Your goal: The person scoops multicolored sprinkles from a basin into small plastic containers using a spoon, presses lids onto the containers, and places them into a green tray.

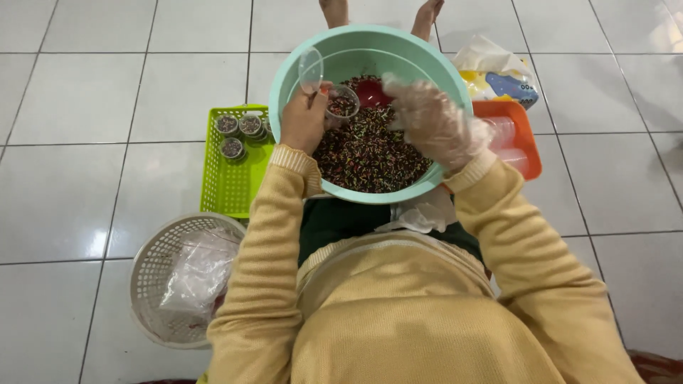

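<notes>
Bare left hand point(304, 117) holds a small clear cup point(343, 102) with hinged lid over the mint basin point(284, 85) of coloured sprinkles point(366, 153); gloved right hand point(429, 121), grip closed around a red scoop point(372, 92). Best kept low over the basin, cup level.

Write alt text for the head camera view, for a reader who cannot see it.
Seen from above, a person in a yellow sweater holds a small clear plastic cup in the bare left hand over a mint-green plastic bowl of multicoloured sprinkles, the plastic-gloved right hand beside it. Filled small cups stand in a lime-green basket on the white tiled floor.
</notes>
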